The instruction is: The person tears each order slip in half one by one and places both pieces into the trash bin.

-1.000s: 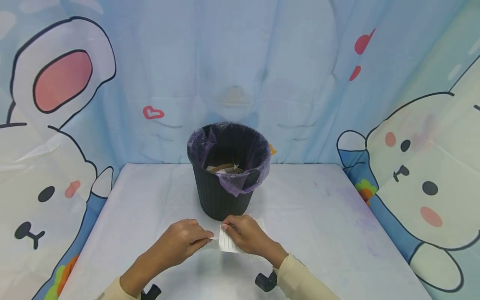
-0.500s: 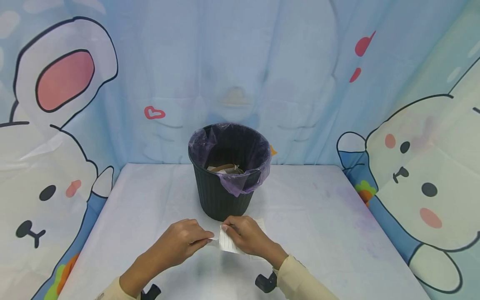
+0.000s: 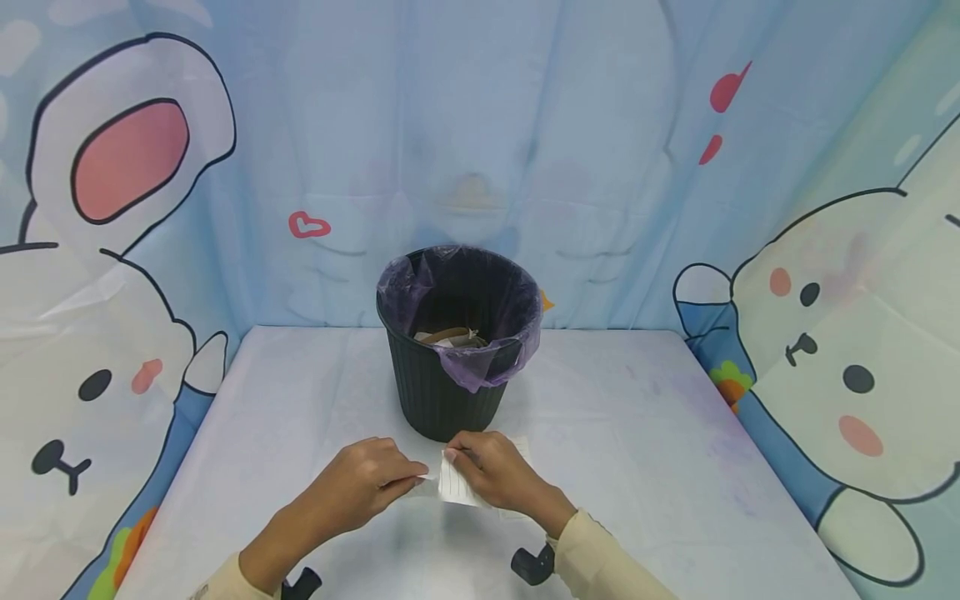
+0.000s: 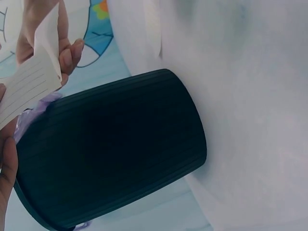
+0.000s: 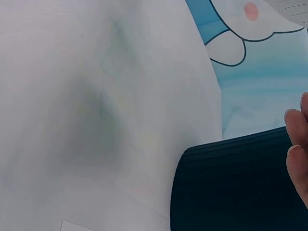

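Remaining unchanged, paper (image 3: 456,488) is pinched by left hand (image 3: 377,472) and right hand (image 3: 493,472) at six o'clock from the bin (image 3: 444,396); progress seems paused.

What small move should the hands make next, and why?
Probably ease the left hand away from the right hand to tear the paper: both hands pinch it close together, and the left wrist view shows it sharply bent. The open bin just beyond could take the pieces.
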The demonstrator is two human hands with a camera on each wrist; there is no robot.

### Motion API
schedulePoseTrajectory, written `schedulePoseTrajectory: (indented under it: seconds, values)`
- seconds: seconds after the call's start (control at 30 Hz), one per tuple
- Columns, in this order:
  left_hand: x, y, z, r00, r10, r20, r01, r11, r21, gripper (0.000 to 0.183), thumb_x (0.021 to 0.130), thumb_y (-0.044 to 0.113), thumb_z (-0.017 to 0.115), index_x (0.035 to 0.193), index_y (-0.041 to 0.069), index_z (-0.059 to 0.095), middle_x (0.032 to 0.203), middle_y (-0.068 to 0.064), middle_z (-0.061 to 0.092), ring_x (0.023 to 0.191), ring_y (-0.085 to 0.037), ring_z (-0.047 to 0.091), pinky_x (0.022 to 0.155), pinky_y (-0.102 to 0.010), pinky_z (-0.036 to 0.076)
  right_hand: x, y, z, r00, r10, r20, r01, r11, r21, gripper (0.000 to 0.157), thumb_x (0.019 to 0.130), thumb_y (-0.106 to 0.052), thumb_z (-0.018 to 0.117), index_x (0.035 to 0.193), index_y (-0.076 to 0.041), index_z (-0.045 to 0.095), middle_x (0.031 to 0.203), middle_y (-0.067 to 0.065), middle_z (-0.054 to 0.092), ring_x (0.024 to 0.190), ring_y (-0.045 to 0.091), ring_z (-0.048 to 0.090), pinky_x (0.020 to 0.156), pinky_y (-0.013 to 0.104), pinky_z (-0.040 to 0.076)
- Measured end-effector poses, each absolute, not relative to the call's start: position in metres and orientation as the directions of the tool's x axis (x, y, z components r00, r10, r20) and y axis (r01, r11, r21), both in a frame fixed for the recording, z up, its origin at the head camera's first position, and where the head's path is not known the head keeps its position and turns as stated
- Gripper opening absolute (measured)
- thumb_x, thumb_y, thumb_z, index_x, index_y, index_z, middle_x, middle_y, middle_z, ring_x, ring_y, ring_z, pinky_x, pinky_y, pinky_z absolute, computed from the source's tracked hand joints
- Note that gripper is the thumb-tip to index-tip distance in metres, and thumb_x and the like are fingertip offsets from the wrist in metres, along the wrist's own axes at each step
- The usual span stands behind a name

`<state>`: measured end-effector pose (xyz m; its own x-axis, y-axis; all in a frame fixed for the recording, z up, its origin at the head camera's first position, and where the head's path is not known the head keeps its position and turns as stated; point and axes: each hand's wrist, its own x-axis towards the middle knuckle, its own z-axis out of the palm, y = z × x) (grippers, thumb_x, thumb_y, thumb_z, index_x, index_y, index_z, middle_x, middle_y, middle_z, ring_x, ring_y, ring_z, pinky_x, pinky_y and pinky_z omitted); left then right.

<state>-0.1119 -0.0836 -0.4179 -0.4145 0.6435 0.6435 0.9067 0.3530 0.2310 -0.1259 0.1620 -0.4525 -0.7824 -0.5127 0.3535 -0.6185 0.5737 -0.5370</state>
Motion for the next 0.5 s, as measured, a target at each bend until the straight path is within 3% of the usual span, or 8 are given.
schedulePoseTrajectory:
  seconds: [0.5]
  values:
    - [-0.1111,-0.083,-0.4151,-0.429,0.645,0.632,0.901,0.361,0.242,0.018,0.075,0.004,0.085,0.091,0.012,0.081,0.075,0.007,0.07,0.065,0.002,0.052,0.058,-0.006,0.04,-0.1279,0.1631,-0.4546,-0.774,-0.518,0.363,-0.63,0.571,-0.527,0.009,0.099,-0.01,0.063,0.094,-0.008,0.071,0.088,0.0,0.075,0.074,0.002,0.059,0.068,0.02,0.052]
